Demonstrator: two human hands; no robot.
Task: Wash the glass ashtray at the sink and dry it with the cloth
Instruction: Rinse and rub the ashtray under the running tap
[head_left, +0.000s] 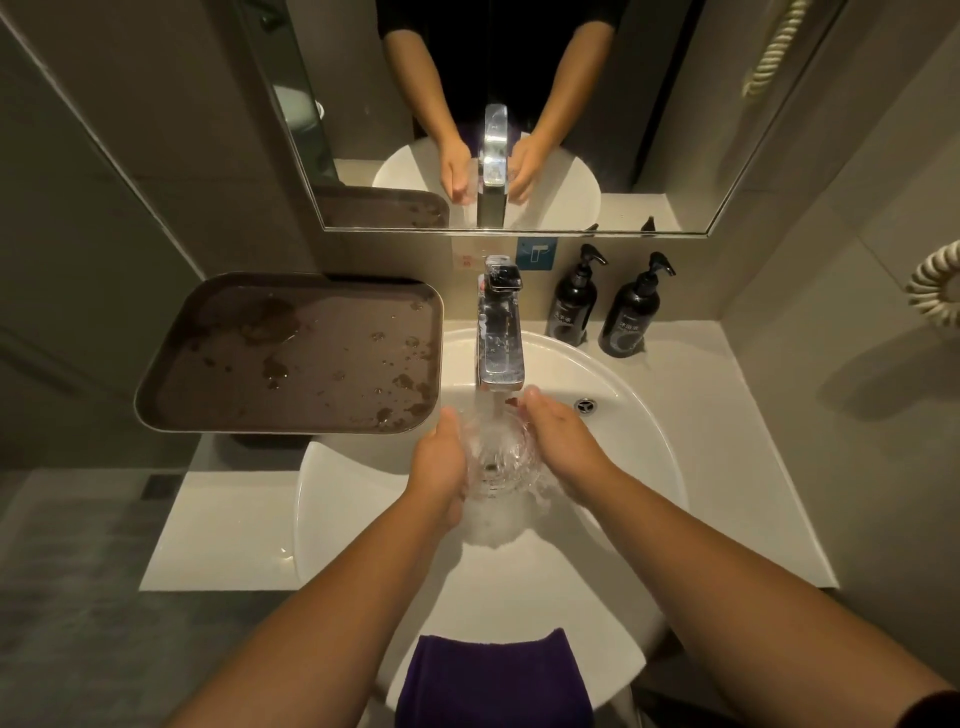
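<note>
A clear glass ashtray (500, 457) sits under the running stream from the chrome tap (500, 332), over the middle of the white sink (639, 415). My left hand (441, 462) grips its left side and my right hand (558, 441) grips its right side. Water splashes over the glass and blurs its outline. A purple cloth (493, 675) hangs over the sink's near rim, below my forearms.
A wet brown tray (291, 353) rests on the counter left of the tap, overlapping the sink's edge. Two black pump bottles (574, 306) (631, 317) stand at the back right. A mirror (519, 104) hangs above. A coiled cord (935, 291) hangs on the right wall.
</note>
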